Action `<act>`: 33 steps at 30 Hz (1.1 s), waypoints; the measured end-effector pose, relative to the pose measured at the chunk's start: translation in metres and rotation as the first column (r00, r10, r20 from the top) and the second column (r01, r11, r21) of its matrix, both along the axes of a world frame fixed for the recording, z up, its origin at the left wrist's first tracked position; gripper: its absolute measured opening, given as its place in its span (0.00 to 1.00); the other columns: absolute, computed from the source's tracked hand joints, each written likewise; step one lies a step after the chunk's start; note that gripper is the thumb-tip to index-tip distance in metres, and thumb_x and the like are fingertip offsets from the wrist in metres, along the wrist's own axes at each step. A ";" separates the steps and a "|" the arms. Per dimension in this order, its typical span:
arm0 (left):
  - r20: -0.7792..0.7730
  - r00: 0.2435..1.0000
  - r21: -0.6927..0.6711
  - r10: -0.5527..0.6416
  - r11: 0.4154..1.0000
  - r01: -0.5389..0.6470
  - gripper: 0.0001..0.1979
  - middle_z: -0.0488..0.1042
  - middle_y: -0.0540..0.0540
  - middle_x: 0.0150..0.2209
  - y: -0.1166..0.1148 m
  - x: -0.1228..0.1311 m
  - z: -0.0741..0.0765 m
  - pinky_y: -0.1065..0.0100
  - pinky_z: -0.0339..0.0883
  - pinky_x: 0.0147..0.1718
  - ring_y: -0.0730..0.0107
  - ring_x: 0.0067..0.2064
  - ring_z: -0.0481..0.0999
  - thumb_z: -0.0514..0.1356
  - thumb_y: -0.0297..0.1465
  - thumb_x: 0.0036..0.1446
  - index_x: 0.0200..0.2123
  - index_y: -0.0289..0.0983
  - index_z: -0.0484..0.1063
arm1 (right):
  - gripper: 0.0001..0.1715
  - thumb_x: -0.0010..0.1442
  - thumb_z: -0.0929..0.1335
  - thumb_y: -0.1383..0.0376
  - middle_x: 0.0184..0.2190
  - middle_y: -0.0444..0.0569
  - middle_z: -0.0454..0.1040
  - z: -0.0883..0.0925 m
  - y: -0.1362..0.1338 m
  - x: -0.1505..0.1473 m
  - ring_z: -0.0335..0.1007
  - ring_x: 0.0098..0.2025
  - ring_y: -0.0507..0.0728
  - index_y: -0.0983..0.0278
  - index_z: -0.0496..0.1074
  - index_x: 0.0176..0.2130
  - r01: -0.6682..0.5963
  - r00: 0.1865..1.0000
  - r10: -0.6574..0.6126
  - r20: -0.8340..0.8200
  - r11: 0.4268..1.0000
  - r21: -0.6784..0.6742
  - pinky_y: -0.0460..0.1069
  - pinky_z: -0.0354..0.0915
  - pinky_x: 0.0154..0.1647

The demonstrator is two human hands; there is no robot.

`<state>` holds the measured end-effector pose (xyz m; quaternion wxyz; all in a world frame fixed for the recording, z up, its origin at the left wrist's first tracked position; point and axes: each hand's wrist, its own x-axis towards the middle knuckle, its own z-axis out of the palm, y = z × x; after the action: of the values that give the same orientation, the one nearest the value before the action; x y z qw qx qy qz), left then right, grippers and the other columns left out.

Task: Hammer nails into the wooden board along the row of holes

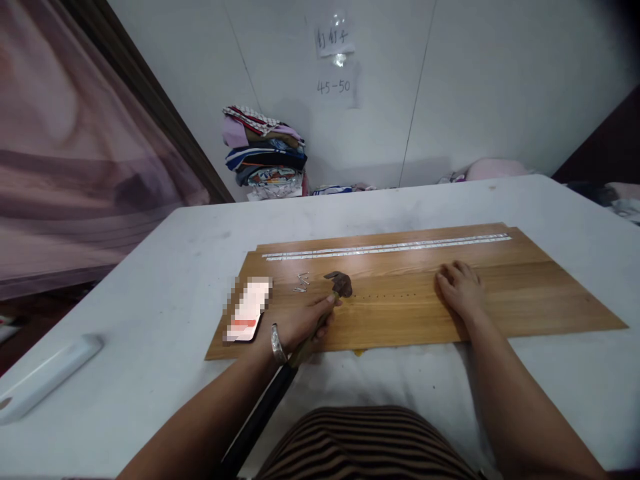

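Note:
My left hand (300,321) is closed around the handle of a hammer (340,283), whose rusty head rests on a wooden board (540,293). A row of small nail heads (387,296) runs across the board just right of the hammer head. My right hand (460,287) lies flat on the board with fingers spread, holding nothing. Several loose nails (301,283) lie on the board left of the hammer head. A bracelet sits on my left wrist.
A blurred phone-like card (247,309) lies at the board's left end. A shiny metal strip (385,247) runs along the board's far edge. A white oblong object (43,375) rests at the table's (165,280) left edge. Folded clothes (265,157) are stacked against the wall.

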<state>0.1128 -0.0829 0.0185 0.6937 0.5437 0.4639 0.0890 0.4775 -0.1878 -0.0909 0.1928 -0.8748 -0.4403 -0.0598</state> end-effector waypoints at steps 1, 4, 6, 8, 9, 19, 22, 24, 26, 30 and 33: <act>0.003 1.000 -0.009 0.009 1.000 -0.009 0.33 0.65 0.54 0.26 0.000 0.000 -0.002 0.74 0.49 0.17 0.80 0.20 0.59 0.59 0.57 0.53 0.46 0.33 0.70 | 0.24 0.65 0.58 0.55 0.58 0.58 0.70 0.000 0.000 0.000 0.60 0.62 0.65 0.62 0.75 0.50 0.003 1.000 -0.003 -0.002 1.000 -0.002 0.64 0.56 0.61; 0.007 1.000 -0.027 0.022 0.999 -0.022 0.34 0.65 0.54 0.26 -0.001 0.001 -0.004 0.74 0.48 0.17 0.80 0.19 0.59 0.61 0.58 0.50 0.45 0.33 0.70 | 0.24 0.65 0.58 0.55 0.58 0.58 0.70 0.001 0.000 0.000 0.60 0.61 0.65 0.62 0.75 0.49 0.002 1.000 -0.002 -0.004 1.000 0.000 0.64 0.55 0.61; 0.013 1.000 -0.024 0.011 1.000 -0.011 0.33 0.65 0.54 0.26 -0.001 0.000 -0.002 0.74 0.48 0.16 0.80 0.19 0.59 0.61 0.57 0.51 0.44 0.34 0.71 | 0.24 0.65 0.58 0.55 0.57 0.58 0.70 0.001 0.000 0.000 0.61 0.61 0.66 0.62 0.75 0.49 -0.003 1.000 0.003 -0.006 1.000 0.006 0.64 0.56 0.60; 0.017 1.000 -0.010 0.001 1.000 0.000 0.31 0.65 0.54 0.25 -0.001 0.000 0.001 0.74 0.48 0.16 0.80 0.19 0.59 0.60 0.57 0.53 0.44 0.34 0.71 | 0.24 0.65 0.58 0.55 0.57 0.58 0.70 0.001 0.000 0.000 0.60 0.61 0.66 0.62 0.75 0.48 -0.010 1.000 0.011 -0.011 1.000 0.016 0.64 0.56 0.60; 0.016 1.000 -0.004 -0.003 1.000 0.003 0.31 0.65 0.54 0.25 -0.001 0.000 0.002 0.74 0.48 0.16 0.80 0.19 0.59 0.59 0.56 0.54 0.44 0.34 0.71 | 0.23 0.64 0.58 0.55 0.56 0.58 0.70 0.001 0.000 0.000 0.60 0.60 0.66 0.61 0.75 0.48 -0.012 1.000 0.013 -0.013 1.000 0.023 0.64 0.56 0.60; -0.014 1.000 0.009 0.000 1.000 0.000 0.31 0.65 0.54 0.25 0.000 -0.001 -0.002 0.73 0.49 0.17 0.80 0.19 0.59 0.58 0.57 0.54 0.43 0.34 0.71 | 0.23 0.64 0.59 0.56 0.55 0.57 0.71 0.003 0.000 -0.001 0.61 0.59 0.66 0.61 0.76 0.49 -0.013 1.000 0.013 -0.009 0.999 0.030 0.65 0.56 0.60; -0.007 1.000 0.014 -0.004 1.000 0.004 0.31 0.66 0.54 0.26 0.000 0.000 0.004 0.73 0.49 0.17 0.79 0.19 0.60 0.58 0.55 0.55 0.46 0.34 0.70 | 0.23 0.65 0.58 0.56 0.55 0.57 0.71 0.006 0.000 -0.003 0.62 0.59 0.66 0.61 0.76 0.48 -0.010 1.000 0.010 0.000 1.000 0.000 0.64 0.57 0.59; -0.017 1.000 0.025 -0.005 1.000 0.005 0.31 0.66 0.54 0.25 0.000 0.002 0.005 0.73 0.48 0.17 0.79 0.19 0.59 0.58 0.56 0.55 0.45 0.33 0.70 | 0.23 0.65 0.58 0.55 0.56 0.57 0.71 0.006 0.000 -0.003 0.62 0.60 0.65 0.61 0.76 0.48 -0.002 1.000 0.003 0.004 1.000 -0.014 0.63 0.57 0.59; -0.031 1.000 0.024 0.004 1.000 -0.003 0.32 0.65 0.54 0.25 -0.001 0.003 0.003 0.73 0.48 0.17 0.80 0.19 0.58 0.58 0.57 0.53 0.44 0.33 0.70 | 0.24 0.66 0.58 0.55 0.57 0.57 0.70 0.005 0.000 -0.003 0.61 0.60 0.65 0.61 0.75 0.49 -0.002 1.000 0.002 0.010 1.000 -0.015 0.63 0.57 0.60; -0.025 1.000 0.004 0.005 1.000 -0.005 0.33 0.65 0.54 0.25 -0.002 0.003 0.003 0.73 0.48 0.16 0.80 0.19 0.59 0.60 0.58 0.51 0.43 0.33 0.71 | 0.23 0.65 0.59 0.55 0.57 0.57 0.71 0.003 0.000 -0.002 0.61 0.60 0.65 0.61 0.75 0.49 0.000 1.000 0.000 0.012 1.000 0.004 0.63 0.56 0.60; -0.014 1.000 0.007 -0.001 1.000 0.001 0.31 0.65 0.54 0.26 -0.002 0.001 0.007 0.73 0.48 0.16 0.80 0.19 0.59 0.58 0.56 0.54 0.45 0.33 0.70 | 0.23 0.65 0.59 0.56 0.56 0.57 0.71 0.003 0.000 -0.001 0.62 0.60 0.65 0.60 0.75 0.49 0.004 1.000 -0.004 0.010 1.000 0.007 0.63 0.57 0.59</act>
<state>0.1143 -0.0851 0.0251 0.6885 0.5469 0.4684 0.0865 0.4760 -0.1882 -0.0883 0.1934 -0.8749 -0.4391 -0.0659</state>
